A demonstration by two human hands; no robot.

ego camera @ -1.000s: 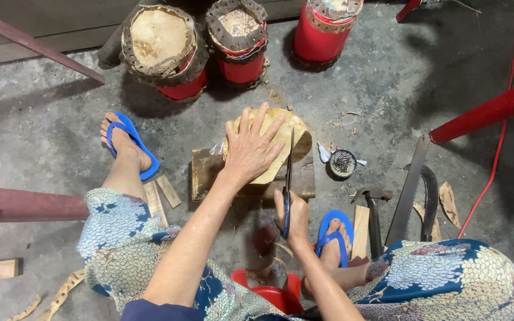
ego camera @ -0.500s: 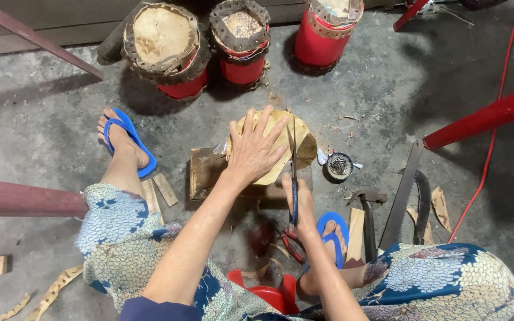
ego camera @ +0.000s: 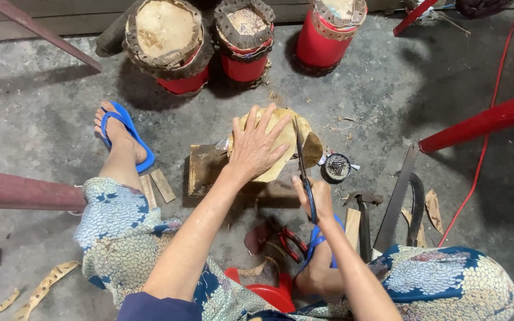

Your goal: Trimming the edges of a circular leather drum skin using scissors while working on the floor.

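Two hands work one piece of hide (ego camera: 281,139), a tan, roundish sheet lying on a wood block (ego camera: 204,169) on the concrete floor (ego camera: 43,119), straight ahead of the person. The left hand (ego camera: 256,148) lies flat on the hide, fingers spread, pressing it down, gripping nothing. The right hand (ego camera: 315,197) is clenched around the handle of a long knife (ego camera: 302,163); the blade's long axis runs away from the body, its tip on the hide's right part, just beside the left hand's fingers. The right hand sits nearer the body, the left farther out.

Around: a tin of nails (ego camera: 335,167) just right of the hide, a hammer (ego camera: 364,217), a saw (ego camera: 397,199), red pliers (ego camera: 290,241) near the right foot, three red drums (ego camera: 242,44) beyond. Nothing lies between blade and hide.
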